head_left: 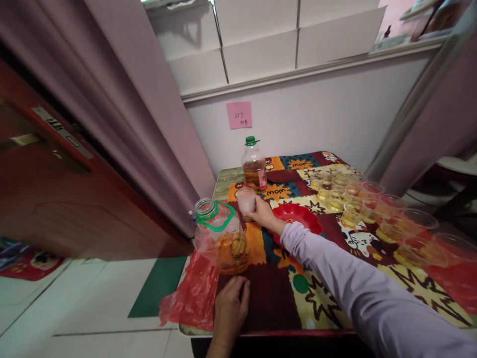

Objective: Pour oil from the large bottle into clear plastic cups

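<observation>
My right hand is closed around a stack of clear plastic cups, held upright above the patterned tablecloth. Just to the left stands a large open plastic jug with a green handle and amber liquid at its bottom. Behind the cups is a second jug, green-capped and partly filled with amber liquid. My left hand rests on the cloth near the front edge, below the open jug, its fingers curled in with nothing seen in them. Beyond my right wrist sits a red scalloped plate, partly covered by the forearm.
Rows of clear cups with yellowish liquid cover the table's right side. A green cap lies near the front. A red plastic bag hangs over the left edge. A pink note is on the wall; a curtain borders the left.
</observation>
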The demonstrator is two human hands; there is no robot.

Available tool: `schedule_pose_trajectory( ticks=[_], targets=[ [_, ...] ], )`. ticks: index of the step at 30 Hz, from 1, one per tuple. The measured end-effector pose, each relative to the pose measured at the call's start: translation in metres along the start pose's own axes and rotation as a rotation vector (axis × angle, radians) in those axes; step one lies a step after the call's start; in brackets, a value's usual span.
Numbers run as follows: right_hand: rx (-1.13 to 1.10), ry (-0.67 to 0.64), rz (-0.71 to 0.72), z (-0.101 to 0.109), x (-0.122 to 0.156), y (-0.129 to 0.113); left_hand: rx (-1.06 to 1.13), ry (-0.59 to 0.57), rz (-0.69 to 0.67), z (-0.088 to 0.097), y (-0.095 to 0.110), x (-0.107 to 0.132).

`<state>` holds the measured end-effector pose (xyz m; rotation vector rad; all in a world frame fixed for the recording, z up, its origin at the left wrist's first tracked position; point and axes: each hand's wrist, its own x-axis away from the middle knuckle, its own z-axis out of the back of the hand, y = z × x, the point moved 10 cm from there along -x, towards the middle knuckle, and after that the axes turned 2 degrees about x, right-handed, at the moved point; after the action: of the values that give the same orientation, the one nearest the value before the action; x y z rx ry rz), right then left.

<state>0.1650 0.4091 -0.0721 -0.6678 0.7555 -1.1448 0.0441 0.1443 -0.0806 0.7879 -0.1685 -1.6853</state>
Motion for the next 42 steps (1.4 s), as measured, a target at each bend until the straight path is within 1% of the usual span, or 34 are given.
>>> schedule_pose_trajectory(
  ticks=[4, 6, 7, 9, 11, 12, 13, 15, 17, 18, 21, 24, 27, 33, 38, 42],
  targets=[
    [-0.019, -0.022, 0.013, -0.005, 0.004, -0.006, 0.003, 0.011, -0.026, 0.0, 0.0, 0.001],
    [-0.025, -0.021, 0.02, 0.0, 0.008, -0.008, 0.003, 0.023, -0.036, 0.0, -0.001, 0.002],
    [-0.02, 0.0, 0.031, 0.007, 0.009, -0.011, 0.004, 0.027, -0.039, 0.0, -0.002, 0.003],
    [0.01, 0.088, 0.109, 0.032, 0.012, -0.024, 0.006, 0.032, -0.039, -0.001, -0.003, 0.003],
    [0.07, 0.164, 0.274, 0.059, 0.017, -0.051, 0.008, 0.034, -0.038, -0.001, -0.003, 0.003],
    [0.119, 0.157, 0.367, 0.068, 0.019, -0.067, 0.008, 0.034, -0.038, -0.001, -0.003, 0.002],
    [0.187, 0.106, 0.438, 0.071, 0.019, -0.082, 0.009, 0.034, -0.039, -0.001, -0.003, 0.002],
    [0.397, -0.06, 0.493, 0.064, 0.017, -0.101, 0.01, 0.033, -0.039, -0.001, -0.002, 0.002],
    [0.589, -0.202, 0.473, 0.054, 0.012, -0.108, 0.01, 0.035, -0.039, 0.0, -0.002, 0.002],
    [0.648, -0.247, 0.455, 0.05, 0.009, -0.11, 0.01, 0.036, -0.039, 0.0, -0.002, 0.003],
    [0.695, -0.315, 0.429, 0.038, 0.001, -0.113, 0.009, 0.035, -0.037, -0.001, -0.004, 0.004],
    [0.698, -0.333, 0.422, 0.031, -0.003, -0.112, 0.007, 0.028, -0.034, -0.003, -0.005, 0.005],
    [0.679, -0.307, 0.421, 0.031, -0.006, -0.111, 0.008, 0.021, -0.03, -0.003, -0.006, 0.005],
    [0.589, -0.208, 0.394, 0.042, -0.011, -0.105, 0.015, 0.019, -0.024, -0.003, -0.006, 0.004],
    [0.46, -0.087, 0.379, 0.056, -0.013, -0.107, 0.012, 0.03, -0.03, -0.002, -0.004, 0.003],
    [0.358, 0.009, 0.386, 0.072, -0.008, -0.117, 0.01, 0.038, -0.039, 0.0, -0.004, 0.002]
  ],
)
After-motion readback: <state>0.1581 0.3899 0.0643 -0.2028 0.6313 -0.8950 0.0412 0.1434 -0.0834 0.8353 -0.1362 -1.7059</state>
